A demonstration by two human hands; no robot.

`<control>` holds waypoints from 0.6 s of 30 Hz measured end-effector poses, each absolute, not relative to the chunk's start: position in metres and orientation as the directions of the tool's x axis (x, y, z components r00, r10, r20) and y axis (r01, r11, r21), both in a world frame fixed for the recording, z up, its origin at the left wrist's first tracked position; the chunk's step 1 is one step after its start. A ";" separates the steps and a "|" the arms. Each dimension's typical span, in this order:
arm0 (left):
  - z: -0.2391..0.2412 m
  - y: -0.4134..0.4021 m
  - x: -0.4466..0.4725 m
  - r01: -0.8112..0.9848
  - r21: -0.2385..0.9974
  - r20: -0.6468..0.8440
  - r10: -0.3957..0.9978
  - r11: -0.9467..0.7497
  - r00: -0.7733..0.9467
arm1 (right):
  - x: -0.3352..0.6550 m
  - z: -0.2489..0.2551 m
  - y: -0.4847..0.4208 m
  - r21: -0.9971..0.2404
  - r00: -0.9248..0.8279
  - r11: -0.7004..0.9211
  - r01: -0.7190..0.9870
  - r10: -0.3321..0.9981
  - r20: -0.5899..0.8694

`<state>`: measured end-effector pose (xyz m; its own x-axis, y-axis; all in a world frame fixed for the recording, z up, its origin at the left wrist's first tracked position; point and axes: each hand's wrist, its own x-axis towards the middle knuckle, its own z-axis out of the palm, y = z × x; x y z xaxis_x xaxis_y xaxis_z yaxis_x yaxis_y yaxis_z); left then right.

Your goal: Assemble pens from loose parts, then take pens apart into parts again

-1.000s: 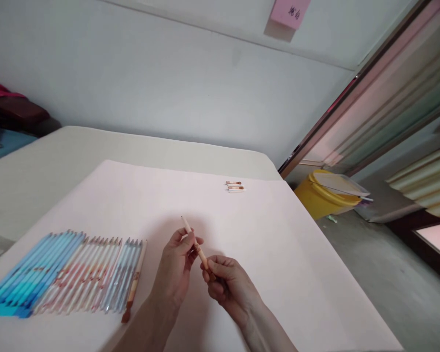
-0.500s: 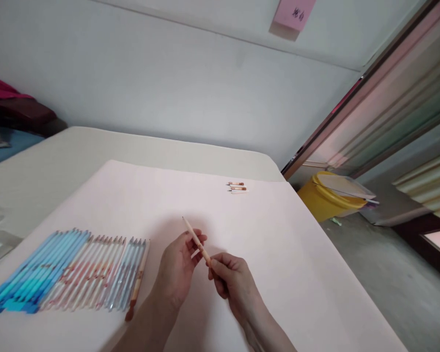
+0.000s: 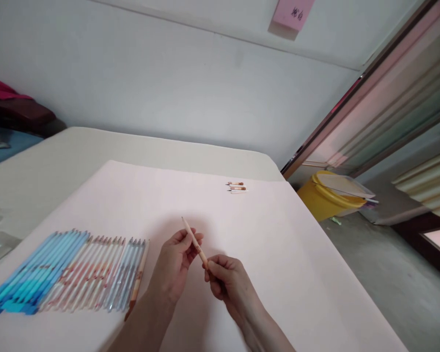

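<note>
- The person's left hand (image 3: 176,264), lower centre of the frame, holds a slim cream-and-brown pen (image 3: 198,249) between thumb and fingers.
- The right hand (image 3: 232,283), just right of it, grips the pen's brown lower end (partly hidden by the fingers).
- The pen slants over the pale pink surface (image 3: 297,254), tip toward the upper left.
- Lower left, translucent blue pens (image 3: 40,271) lie beside reddish-white pens (image 3: 88,274) and clear grey pens (image 3: 124,274).
</note>
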<state>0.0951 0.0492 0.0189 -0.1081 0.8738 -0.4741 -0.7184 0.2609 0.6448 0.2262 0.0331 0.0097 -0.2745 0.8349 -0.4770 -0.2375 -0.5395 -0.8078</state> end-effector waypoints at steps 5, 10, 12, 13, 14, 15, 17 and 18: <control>0.017 0.049 0.098 -0.710 0.659 -0.468 0.874 0.247 -0.131 | 0.226 0.006 0.035 -0.913 -0.197 -0.407 -0.035 0.898 -0.393; 0.016 0.050 0.094 -0.642 0.740 -0.427 0.878 0.201 -0.217 | 0.224 0.007 0.033 -0.908 -0.225 -0.419 -0.013 0.886 -0.406; 0.017 0.051 0.092 -0.636 0.744 -0.429 0.876 0.205 -0.220 | 0.225 0.005 0.032 -0.859 -0.287 -0.493 -0.138 0.850 -0.442; 0.017 0.050 0.092 -0.631 0.748 -0.424 0.879 0.205 -0.217 | 0.226 0.005 0.032 -0.831 -0.314 -0.525 -0.182 0.832 -0.457; 0.018 0.050 0.092 -0.624 0.754 -0.417 0.883 0.204 -0.215 | 0.227 0.004 0.032 -0.813 -0.329 -0.545 -0.206 0.821 -0.467; 0.018 0.050 0.093 -0.616 0.762 -0.409 0.887 0.201 -0.216 | 0.228 0.003 0.033 -0.809 -0.332 -0.550 -0.208 0.817 -0.471; 0.019 0.049 0.094 -0.598 0.780 -0.392 0.889 0.186 -0.235 | 0.229 0.003 0.033 -0.834 -0.306 -0.525 -0.172 0.833 -0.461; 0.020 0.049 0.095 -0.590 0.789 -0.384 0.888 0.173 -0.253 | 0.228 0.003 0.034 -0.856 -0.280 -0.499 -0.136 0.848 -0.450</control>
